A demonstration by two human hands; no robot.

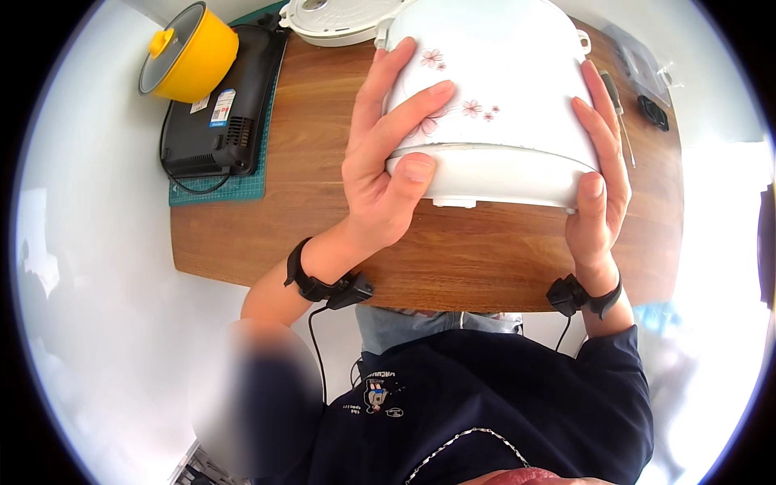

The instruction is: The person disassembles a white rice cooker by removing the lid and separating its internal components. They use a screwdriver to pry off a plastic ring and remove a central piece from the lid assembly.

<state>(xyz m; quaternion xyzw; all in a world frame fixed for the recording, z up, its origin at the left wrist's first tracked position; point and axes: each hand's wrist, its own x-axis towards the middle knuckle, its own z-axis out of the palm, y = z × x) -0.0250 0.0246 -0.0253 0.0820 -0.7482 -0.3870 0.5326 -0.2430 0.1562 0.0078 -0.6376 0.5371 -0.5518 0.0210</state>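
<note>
A white rice cooker body (pixel 509 89) with a pink flower pattern is between my two hands, over the far part of the table. My left hand (pixel 380 158) is pressed to its left side, fingers spread over the flowered wall and thumb on the white base rim (pixel 501 174). On the opposite side, my right hand (pixel 600 174) grips the wall and lower rim, its thumb near the base. Small feet show along the base's near edge. Whether the cooker is lifted or rests on the table, I cannot tell. Its top is cut off by the frame.
Behind the cooker at left lies a round white lid (pixel 343 23). A yellow pot (pixel 198 61) sits on an upturned black appliance (pixel 212 133) over a green cutting mat (pixel 214 191). At right are a screwdriver (pixel 621 109), a black oval piece (pixel 653 113) and a clear plastic box (pixel 638 65).
</note>
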